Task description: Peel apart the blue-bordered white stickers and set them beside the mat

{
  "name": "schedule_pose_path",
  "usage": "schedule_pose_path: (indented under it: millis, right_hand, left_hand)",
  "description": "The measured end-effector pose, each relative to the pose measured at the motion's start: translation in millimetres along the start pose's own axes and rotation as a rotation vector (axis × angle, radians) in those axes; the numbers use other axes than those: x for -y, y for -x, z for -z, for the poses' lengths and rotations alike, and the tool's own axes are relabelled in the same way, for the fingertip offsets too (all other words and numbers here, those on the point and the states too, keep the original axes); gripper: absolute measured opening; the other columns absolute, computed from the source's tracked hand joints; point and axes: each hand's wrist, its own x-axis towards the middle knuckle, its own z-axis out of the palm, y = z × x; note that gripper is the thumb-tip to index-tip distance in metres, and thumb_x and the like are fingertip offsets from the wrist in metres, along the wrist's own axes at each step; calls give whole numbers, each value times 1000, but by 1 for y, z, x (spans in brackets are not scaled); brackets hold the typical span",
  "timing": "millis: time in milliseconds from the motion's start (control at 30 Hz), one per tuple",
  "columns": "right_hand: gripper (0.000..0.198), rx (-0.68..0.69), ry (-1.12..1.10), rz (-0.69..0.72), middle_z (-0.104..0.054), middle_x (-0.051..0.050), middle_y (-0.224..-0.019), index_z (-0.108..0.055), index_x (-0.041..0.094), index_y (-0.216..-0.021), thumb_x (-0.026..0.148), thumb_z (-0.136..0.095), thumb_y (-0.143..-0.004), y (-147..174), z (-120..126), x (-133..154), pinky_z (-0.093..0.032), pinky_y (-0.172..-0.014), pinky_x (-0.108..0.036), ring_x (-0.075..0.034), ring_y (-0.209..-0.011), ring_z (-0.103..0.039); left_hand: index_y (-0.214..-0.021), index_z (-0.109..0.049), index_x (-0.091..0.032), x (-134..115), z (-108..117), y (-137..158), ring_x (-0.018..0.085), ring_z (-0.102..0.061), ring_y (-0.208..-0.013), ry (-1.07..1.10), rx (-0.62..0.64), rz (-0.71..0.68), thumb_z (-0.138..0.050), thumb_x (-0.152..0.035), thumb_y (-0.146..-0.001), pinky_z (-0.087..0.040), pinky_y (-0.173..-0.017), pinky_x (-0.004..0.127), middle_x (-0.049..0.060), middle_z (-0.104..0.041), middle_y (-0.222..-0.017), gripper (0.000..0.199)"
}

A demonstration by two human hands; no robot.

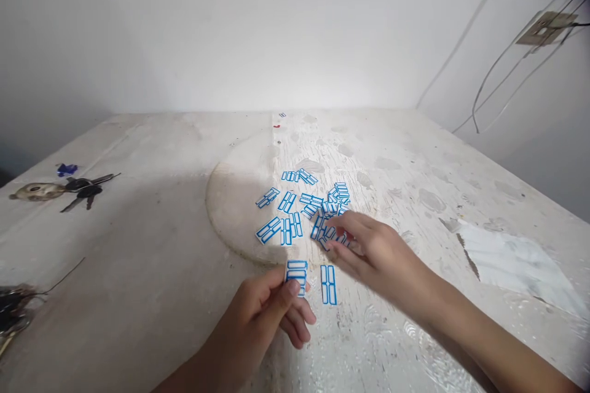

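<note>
My left hand [279,307] is closed, thumb on top, around a few white paper pieces [296,270] printed with blue-outlined rectangles. To their right, one similar piece [329,284] lies flat on the table. My right hand [369,242] reaches over the loose pile of these pieces [318,230], its thumb and forefinger apart at the pile's near edge. Whether its fingertips touch a piece is hard to tell, and the hand hides part of the pile. More pieces lie scattered left of the pile [268,230] and farther back [306,176].
The worn whitish table [152,258] meets a white wall behind. Keys with a keyring [83,190] and a blue scrap [67,169] lie at left. A dark tangled object [16,313] sits at the left edge. Torn white paper [516,264] lies at right, below a wall socket [544,27] with hanging wires.
</note>
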Motion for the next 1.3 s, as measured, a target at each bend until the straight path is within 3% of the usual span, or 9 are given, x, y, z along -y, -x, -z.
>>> schedule_pose_path:
  millis: [67, 133, 333, 600, 767, 967, 1167, 1300]
  right_hand:
    - [21, 30, 227, 62, -56, -10, -97, -58, 15, -105, 24, -53, -87, -3, 2, -8, -46, -74, -39, -23, -88, -53]
    - [22, 96, 292, 111, -56, -12, -101, -59, 14, -107, 19, -53, -86, -5, 4, -13, -47, -78, -41, -25, -94, -51]
    - [27, 157, 224, 120, -56, -12, -108, -58, 13, -108, 6, -47, -84, -5, 13, -11, -49, -84, -38, -22, -99, -55]
    - [19, 210, 232, 128, -56, -10, -97, -60, 13, -96, 8, -44, -88, -8, 19, -6, -48, -82, -36, -20, -93, -54]
    - [16, 120, 213, 131, -51, -9, -89, -59, 13, -91, 11, -44, -88, -8, 12, -6, -47, -73, -35, -20, -83, -51]
    - [21, 45, 240, 187, -49, -12, -97, -59, 13, -101, 10, -47, -83, -10, -7, -11, -43, -78, -39, -24, -92, -45]
    - [20, -31, 1, 130, -49, -10, -92, -59, 14, -86, 5, -53, -69, -14, -12, -12, -36, -79, -40, -25, -88, -42]
    - [4, -104, -294, -7, -49, -6, -87, -57, 17, -74, 14, -57, -72, -20, -9, -17, -36, -76, -37, -21, -84, -45]
  left_hand:
    - [-76, -56, -13, -2, 1, -2, 13, -60, -51, 68, -8, 17, -56, -45, -81, -50, -48, 24, 6, -66, -67, 33]
    - [-75, -55, -12, -3, 2, -5, 14, -59, -49, 105, -10, 38, -60, -46, -78, -50, -46, 24, 6, -66, -63, 34]
    - [-73, -55, -12, 1, 3, -7, 13, -59, -46, 147, -22, 58, -62, -47, -76, -49, -44, 23, 6, -66, -62, 35]
    - [-70, -50, -14, 1, 2, -9, 13, -58, -45, 158, -30, 95, -66, -50, -70, -48, -43, 23, 6, -66, -59, 39]
    - [-71, -51, -13, 3, 2, -9, 12, -59, -46, 144, -3, 87, -62, -46, -76, -49, -44, 23, 6, -66, -61, 35]
    - [-70, -49, -14, 8, 2, -8, 12, -59, -46, 145, 26, 76, -58, -45, -79, -49, -44, 22, 5, -65, -61, 33]
    - [-68, -47, -14, 6, 1, -11, 12, -59, -46, 142, 28, 88, -60, -49, -75, -48, -44, 22, 5, -65, -60, 37]
    - [-69, -47, -15, 8, 1, -12, 13, -59, -46, 156, 18, 88, -62, -49, -74, -48, -43, 23, 4, -65, -59, 37]
